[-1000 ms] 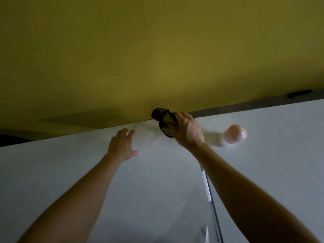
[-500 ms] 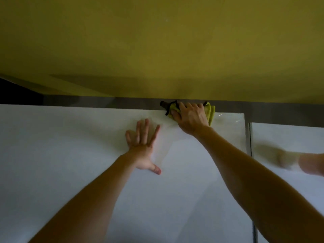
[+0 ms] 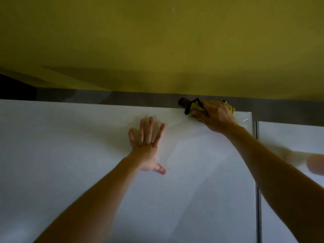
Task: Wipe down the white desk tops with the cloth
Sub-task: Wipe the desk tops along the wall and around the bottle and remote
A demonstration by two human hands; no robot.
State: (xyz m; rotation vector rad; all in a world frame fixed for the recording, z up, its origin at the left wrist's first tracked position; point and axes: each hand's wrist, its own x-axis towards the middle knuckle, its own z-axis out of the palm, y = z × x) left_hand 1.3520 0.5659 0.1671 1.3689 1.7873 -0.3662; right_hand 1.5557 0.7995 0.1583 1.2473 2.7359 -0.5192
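– So, where is the cloth?
– Upper right of centre. A yellow-green cloth (image 3: pixel 195 107) with dark trim lies bunched at the far edge of the white desk top (image 3: pixel 70 155), touching its surface. A black tube-shaped end (image 3: pixel 182 102) sticks out at the cloth's left side; I cannot tell what it is.
– What has hold of it?
– The right hand (image 3: pixel 216 116) lies on top, knuckles up. Its fingers bend over the bunch and the thumb tucks against the near side, gripping the cloth and pressing it onto the desk. The bare forearm runs down to the lower right corner.
– And the other hand?
– The left hand (image 3: pixel 146 148) lies palm down on the same desk top at the centre of the frame, lower left of the cloth and apart from it. Its fingers are straight and spread, the thumb points right, and it holds nothing.
– What surrounds them?
– That desk top fills the lower left and middle. At the right, a narrow dark gap (image 3: pixel 258 216) divides it from a second white desk top (image 3: pixel 289 132). A pinkish shape (image 3: pixel 315 163) at the right edge is too blurred to identify. Beyond the desks a grey strip (image 3: pixel 105 97) runs across, and a yellow-olive wall (image 3: pixel 157 41) fills the upper half.
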